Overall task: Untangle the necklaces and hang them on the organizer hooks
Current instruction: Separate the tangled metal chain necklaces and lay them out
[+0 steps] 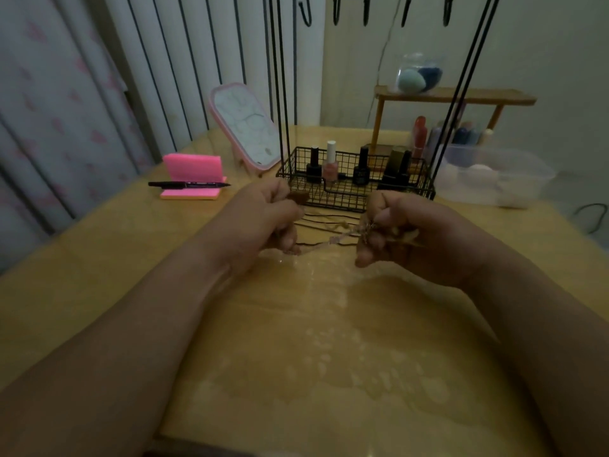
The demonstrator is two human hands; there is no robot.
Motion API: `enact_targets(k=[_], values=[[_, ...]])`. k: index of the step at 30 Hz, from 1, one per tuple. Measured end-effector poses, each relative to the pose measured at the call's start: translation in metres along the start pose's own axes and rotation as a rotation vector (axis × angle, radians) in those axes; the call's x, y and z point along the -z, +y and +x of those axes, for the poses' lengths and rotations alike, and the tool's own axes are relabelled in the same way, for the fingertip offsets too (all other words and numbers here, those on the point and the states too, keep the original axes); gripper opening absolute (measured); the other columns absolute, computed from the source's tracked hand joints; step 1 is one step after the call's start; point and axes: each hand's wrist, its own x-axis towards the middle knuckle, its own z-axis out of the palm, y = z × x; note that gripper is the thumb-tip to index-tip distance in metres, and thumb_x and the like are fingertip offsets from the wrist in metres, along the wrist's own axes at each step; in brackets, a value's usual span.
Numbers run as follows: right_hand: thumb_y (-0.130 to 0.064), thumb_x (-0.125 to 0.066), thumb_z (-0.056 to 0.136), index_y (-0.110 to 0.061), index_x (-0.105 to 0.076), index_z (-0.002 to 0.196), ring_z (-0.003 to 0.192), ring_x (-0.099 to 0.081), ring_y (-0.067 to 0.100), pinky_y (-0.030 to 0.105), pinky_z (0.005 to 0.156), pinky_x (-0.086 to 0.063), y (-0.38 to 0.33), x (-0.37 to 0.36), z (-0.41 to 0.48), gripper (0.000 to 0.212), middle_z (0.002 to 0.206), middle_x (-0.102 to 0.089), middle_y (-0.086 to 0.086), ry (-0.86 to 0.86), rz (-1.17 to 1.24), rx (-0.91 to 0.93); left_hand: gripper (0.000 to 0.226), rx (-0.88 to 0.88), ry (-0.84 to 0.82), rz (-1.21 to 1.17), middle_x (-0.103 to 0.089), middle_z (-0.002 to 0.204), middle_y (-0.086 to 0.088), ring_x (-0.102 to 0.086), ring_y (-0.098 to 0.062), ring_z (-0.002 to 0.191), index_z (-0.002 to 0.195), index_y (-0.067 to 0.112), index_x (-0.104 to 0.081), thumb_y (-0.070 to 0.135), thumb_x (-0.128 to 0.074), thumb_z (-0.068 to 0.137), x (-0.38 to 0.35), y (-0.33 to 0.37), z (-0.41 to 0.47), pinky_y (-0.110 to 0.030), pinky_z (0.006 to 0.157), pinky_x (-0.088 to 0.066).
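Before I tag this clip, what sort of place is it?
Most likely a home vanity or dressing table: a pink-framed tabletop mirror, nail polish bottles in a black wire basket, and a jar of makeup sponges on a small wooden shelf.

The person's body shows as 2 bare forearms and 2 bare hands, the left hand (263,219) and the right hand (405,232). The left forearm (148,324) and the right forearm (527,308) are uncovered along all their visible length, wide at the bottom edge and narrower at the wrists. The fingernails (362,259) on the right hand look short, but the dim, soft picture hides finer details.
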Motion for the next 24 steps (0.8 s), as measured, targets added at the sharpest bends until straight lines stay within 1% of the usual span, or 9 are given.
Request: enact_targets(k=[2,4,7,10,12,15,17,21,24], values=[[-0.016,-0.05,0.085,-0.015,-0.049,0.075,0.069,-0.062,0.027,0.037,0.072,-0.059,0.001,0.003,0.0,0.01,0.07,-0.053,0.008,0.006,-0.029,-0.01,0.02,-0.011,0.104,0.096,-0.047,0.06,-0.001,-0.046,-0.016,0.048,0.109,-0.006,-0.052,0.009,-0.061,0.1,-0.005,-0.001,0.001,-0.047,0.067,-0.057],[-0.015,-0.052,0.087,-0.014,-0.048,0.078,0.066,-0.059,0.026,0.037,0.068,-0.057,0.004,0.006,0.0,0.01,0.071,-0.053,0.009,0.001,-0.048,-0.021,0.024,-0.023,0.169,0.099,-0.045,0.055,0.001,-0.042,-0.017,0.046,0.117,-0.001,-0.053,0.017,-0.06,0.104,-0.009,0.0,0.0,-0.043,0.061,-0.056],[-0.015,-0.061,0.089,-0.013,-0.053,0.081,0.064,-0.061,0.027,0.035,0.061,-0.056,0.005,0.006,0.001,0.011,0.076,-0.06,0.013,0.012,-0.076,-0.029,0.012,-0.008,0.158,-0.091,-0.034,0.054,0.0,-0.032,-0.018,0.042,0.101,0.009,-0.056,0.019,-0.051,0.107,-0.012,0.002,-0.001,-0.03,0.045,-0.037],[-0.014,-0.07,0.088,-0.012,-0.057,0.081,0.07,-0.065,0.028,0.034,0.062,-0.057,0.002,0.009,-0.001,0.014,0.084,-0.067,0.016,0.028,-0.126,-0.039,0.028,0.042,0.098,-0.233,-0.027,0.056,-0.003,-0.025,-0.017,0.043,0.078,0.012,-0.053,0.017,-0.042,0.104,-0.01,-0.001,-0.001,-0.03,0.044,-0.022],[-0.013,-0.068,0.084,-0.01,-0.056,0.08,0.078,-0.067,0.029,0.037,0.072,-0.055,0.0,0.012,-0.004,0.012,0.082,-0.067,0.014,0.007,-0.2,-0.064,0.033,0.047,0.041,-0.252,-0.027,0.056,-0.002,-0.025,-0.015,0.042,0.073,0.013,-0.052,0.017,-0.04,0.103,-0.01,-0.003,-0.001,-0.028,0.044,-0.023],[-0.013,-0.062,0.082,-0.008,-0.053,0.077,0.087,-0.068,0.026,0.037,0.085,-0.052,0.001,0.011,-0.004,0.012,0.076,-0.064,0.01,-0.038,-0.254,-0.112,0.028,0.033,-0.019,-0.284,-0.028,0.05,0.001,-0.027,-0.015,0.041,0.076,0.011,-0.055,0.016,-0.041,0.099,-0.007,-0.007,0.0,-0.026,0.045,-0.026],[-0.014,-0.062,0.084,-0.01,-0.051,0.073,0.085,-0.068,0.024,0.035,0.085,-0.053,0.002,0.008,-0.004,0.016,0.073,-0.062,0.008,-0.048,-0.232,-0.108,0.02,0.027,-0.042,-0.336,-0.03,0.051,0.001,-0.03,-0.016,0.043,0.076,0.013,-0.055,0.017,-0.046,0.092,-0.004,-0.008,0.003,-0.027,0.049,-0.032],[-0.013,-0.073,0.086,-0.018,-0.049,0.063,0.074,-0.065,0.014,0.023,0.072,-0.054,0.003,0.001,-0.002,0.033,0.071,-0.057,0.005,0.037,-0.172,-0.07,0.017,0.056,-0.053,-0.421,-0.036,0.058,-0.002,-0.036,-0.017,0.049,0.07,0.015,-0.046,0.021,-0.051,0.085,-0.003,-0.004,0.003,-0.027,0.048,-0.036],[-0.007,-0.069,0.085,-0.016,-0.048,0.067,0.095,-0.073,0.027,0.032,0.084,-0.06,0.01,-0.003,0.002,0.029,0.085,-0.063,0.014,0.108,-0.102,-0.049,0.023,0.085,-0.09,-0.355,-0.045,0.064,-0.002,-0.04,-0.018,0.055,0.068,0.017,-0.045,0.025,-0.054,0.088,-0.002,-0.005,0.002,-0.027,0.053,-0.042]])
